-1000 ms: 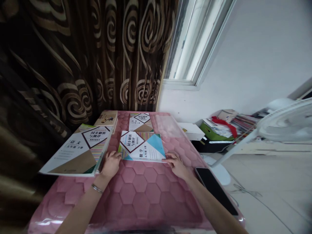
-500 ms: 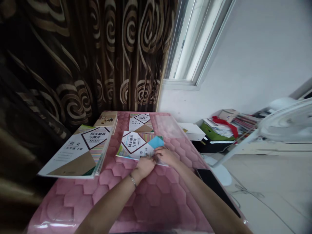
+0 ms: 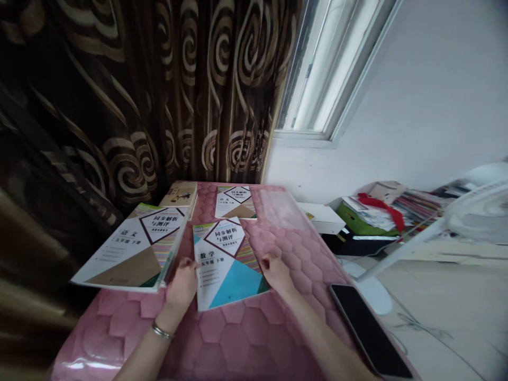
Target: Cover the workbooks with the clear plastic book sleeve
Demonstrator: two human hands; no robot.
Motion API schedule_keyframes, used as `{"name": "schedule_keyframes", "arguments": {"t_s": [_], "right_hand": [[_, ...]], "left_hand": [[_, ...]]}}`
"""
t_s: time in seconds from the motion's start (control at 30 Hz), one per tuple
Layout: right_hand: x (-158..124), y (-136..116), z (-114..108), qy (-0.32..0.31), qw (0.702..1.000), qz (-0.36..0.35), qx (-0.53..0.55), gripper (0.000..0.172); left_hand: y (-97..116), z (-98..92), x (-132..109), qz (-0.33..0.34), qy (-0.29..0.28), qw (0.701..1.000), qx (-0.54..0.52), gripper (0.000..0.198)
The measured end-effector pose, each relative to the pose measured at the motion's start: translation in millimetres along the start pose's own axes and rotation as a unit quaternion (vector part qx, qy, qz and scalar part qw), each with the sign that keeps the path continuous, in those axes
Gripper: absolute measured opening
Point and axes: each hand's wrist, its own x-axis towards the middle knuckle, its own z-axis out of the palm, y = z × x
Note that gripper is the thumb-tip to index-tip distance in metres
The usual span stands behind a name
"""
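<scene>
A workbook with a white, blue and green cover (image 3: 226, 264) lies upright on the pink quilted table (image 3: 246, 338), its spine toward me. My left hand (image 3: 181, 283) curls against its left edge, fingers closed on that edge. On the right edge rests my right hand (image 3: 275, 271), its fingers bent and pinching the cover. A metal bangle circles my left wrist.
A larger workbook (image 3: 133, 248) overhangs the table's left side. Two smaller books (image 3: 235, 202) (image 3: 179, 193) lie at the back by the brown swirl curtain. A black phone (image 3: 369, 330) lies at the right edge. A white fan (image 3: 472, 211) and piled books stand on the right.
The workbook has been turned about a quarter turn, from lying sideways to upright. My hands met at its near edge, then parted to its left and right edges.
</scene>
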Motion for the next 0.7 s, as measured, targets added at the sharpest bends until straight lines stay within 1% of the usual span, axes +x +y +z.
{"name": "schedule_keyframes", "arguments": {"t_s": [0.1, 0.17, 0.23, 0.33, 0.4, 0.5, 0.6, 0.7], "right_hand": [[2, -16, 2, -0.019, 1.000, 0.020, -0.008, 0.026], [7, -22, 3, -0.028, 0.999, 0.016, -0.002, 0.029], [11, -23, 3, -0.037, 0.999, 0.012, 0.003, 0.029], [12, -18, 3, -0.049, 0.999, 0.011, 0.004, 0.030], [7, -11, 4, -0.055, 0.998, 0.010, 0.003, 0.032], [-8, 6, 5, -0.068, 0.998, -0.001, 0.016, 0.035], [-20, 21, 6, -0.077, 0.995, 0.015, 0.058, 0.033], [-20, 27, 6, -0.051, 0.994, 0.047, 0.084, 0.032]], "left_hand": [[17, 8.0, 6, -0.091, -0.003, 0.996, 0.023, 0.036], [24, 13.1, 8, -0.115, -0.001, 0.993, 0.035, 0.038], [28, 15.6, 9, -0.119, -0.004, 0.992, 0.030, 0.041], [27, 14.4, 7, -0.111, -0.012, 0.994, -0.010, 0.047], [27, 13.0, 5, -0.101, -0.016, 0.994, -0.044, 0.050], [28, 13.5, 6, -0.081, -0.030, 0.993, -0.081, 0.047], [34, 16.9, 17, -0.072, -0.057, 0.989, -0.119, 0.045], [36, 19.8, 39, -0.101, -0.082, 0.980, -0.147, 0.041]]}}
